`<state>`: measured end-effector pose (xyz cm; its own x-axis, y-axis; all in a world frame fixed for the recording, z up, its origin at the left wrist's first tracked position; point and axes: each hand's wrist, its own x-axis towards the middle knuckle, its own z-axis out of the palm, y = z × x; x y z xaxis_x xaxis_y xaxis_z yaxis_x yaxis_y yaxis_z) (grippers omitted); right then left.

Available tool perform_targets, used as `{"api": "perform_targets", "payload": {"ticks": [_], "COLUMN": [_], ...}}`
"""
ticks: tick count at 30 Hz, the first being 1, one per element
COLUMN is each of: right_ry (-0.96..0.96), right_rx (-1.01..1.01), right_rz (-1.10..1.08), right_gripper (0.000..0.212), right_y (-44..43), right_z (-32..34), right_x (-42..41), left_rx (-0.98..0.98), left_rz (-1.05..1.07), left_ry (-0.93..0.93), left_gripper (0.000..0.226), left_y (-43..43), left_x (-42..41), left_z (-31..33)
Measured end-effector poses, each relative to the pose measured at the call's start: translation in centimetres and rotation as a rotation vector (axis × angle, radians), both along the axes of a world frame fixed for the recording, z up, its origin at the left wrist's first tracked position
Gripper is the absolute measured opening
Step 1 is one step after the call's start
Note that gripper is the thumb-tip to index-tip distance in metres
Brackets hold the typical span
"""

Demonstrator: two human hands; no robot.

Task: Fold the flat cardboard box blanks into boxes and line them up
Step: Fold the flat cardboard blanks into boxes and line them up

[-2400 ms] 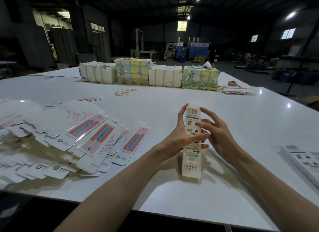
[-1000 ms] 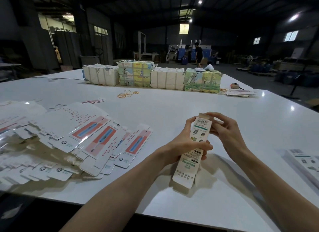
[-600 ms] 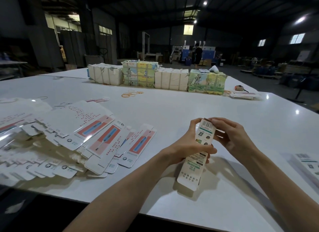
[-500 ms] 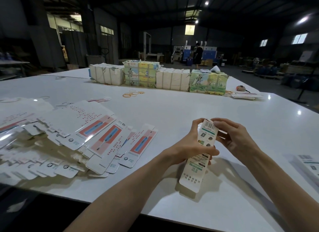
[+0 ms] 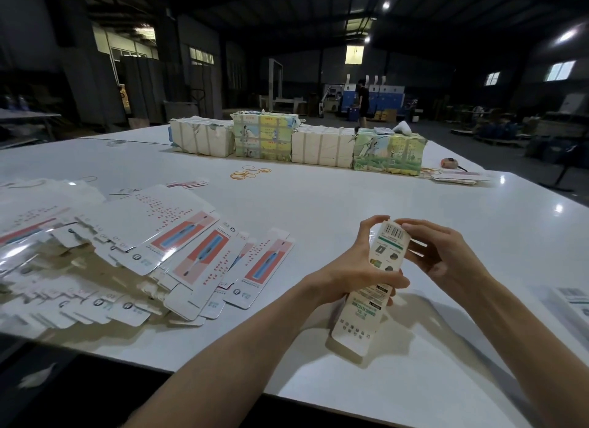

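The left hand's (image 5: 357,268) fingers (image 5: 377,220) curl around the far side of the box (image 5: 361,316), and its thumb crosses the printed face about halfway down in a firm grip. The right hand's (image 5: 446,258) fingertips (image 5: 411,229) bend over the barcode end and pinch the top flap. The other fingers of that hand are loosely curled behind.

The box is a slim white carton with a barcode, a green band, small icons and green lettering. It is held above the table (image 5: 350,198), with its top leaning toward 1 o'clock and its open lower flap toward 7 o'clock.

A couple of seconds ago it stood upright with both hands around its middle. Since then it has tilted and the right hand has climbed to the top end.

At 9 o'clock from the box lies a fanned pile of flat blanks (image 5: 191,252). At 11 o'clock are rubber bands (image 5: 250,173), and beyond them, toward 12 o'clock, a row of bundled stacks (image 5: 322,145). At 3 o'clock, finished boxes (image 5: 573,303) are cut off by the frame edge. The left thumb hides part of the box's print.
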<state>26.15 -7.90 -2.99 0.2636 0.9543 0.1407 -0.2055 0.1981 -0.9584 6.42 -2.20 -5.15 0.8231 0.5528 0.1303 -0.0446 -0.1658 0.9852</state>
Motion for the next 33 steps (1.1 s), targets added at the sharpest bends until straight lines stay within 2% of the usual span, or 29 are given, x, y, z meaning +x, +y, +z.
{"api": "perform_targets", "payload": {"ticks": [7,14,17,24,30,33], "right_ry": [-0.190,-0.252,-0.276,-0.136,-0.279,-0.173], "right_rx": [0.074,0.143,0.147,0.077,0.060,0.056], "right_rz": [0.041,-0.088,-0.079,-0.068,-0.125,-0.107], "right_gripper": [0.021,0.021,0.020,0.020,0.017,0.020], "right_y": [0.2,0.6,0.5,0.3,0.3,0.4], "right_z": [-0.5,-1.7,-1.7,-1.5,-1.8,-2.0], "right_x": [-0.4,-1.9,-1.7,-1.5,-1.6,-2.2], "left_rx": [-0.072,-0.116,-0.129,-0.113,-0.117,-0.132], "left_rz": [0.004,0.047,0.033,0.025,0.042,0.062], "left_ry": [-0.031,-0.070,-0.067,-0.062,-0.060,-0.084], "left_gripper": [0.097,0.090,0.092,0.095,0.088,0.087], "left_y": [0.3,0.4,0.5,0.5,0.4,0.5], "left_x": [-0.2,0.2,0.1,0.4,0.6,0.8], "left_z": [-0.4,-0.7,-0.9,-1.1,-1.4,-1.4]}}
